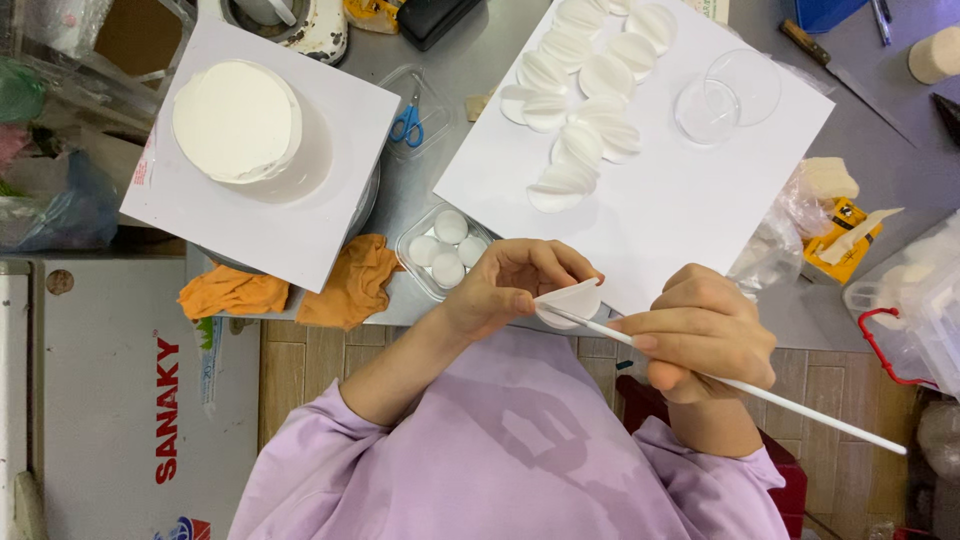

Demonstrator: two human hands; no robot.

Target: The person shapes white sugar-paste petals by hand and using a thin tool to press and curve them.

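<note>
Nearest the camera, low in the frame, the left hand (505, 285) pinches a thin white petal-shaped disc (572, 300), folded over at its edge, while just to its right the right hand (700, 335) is clamped around a long white stick (760, 392) whose tip touches that disc. In the upper left a plain white cake (237, 120) stands on a white board (290, 225), undecorated as far as shows, and a small clear tray (445, 252) beside the left hand holds four unshaped white rounds. In the upper middle about a dozen finished white petals (580, 90) lie overlapping on a white sheet (680, 200) on the tabletop (880, 150), so the shaping looks well along, with few pieces left.
</note>
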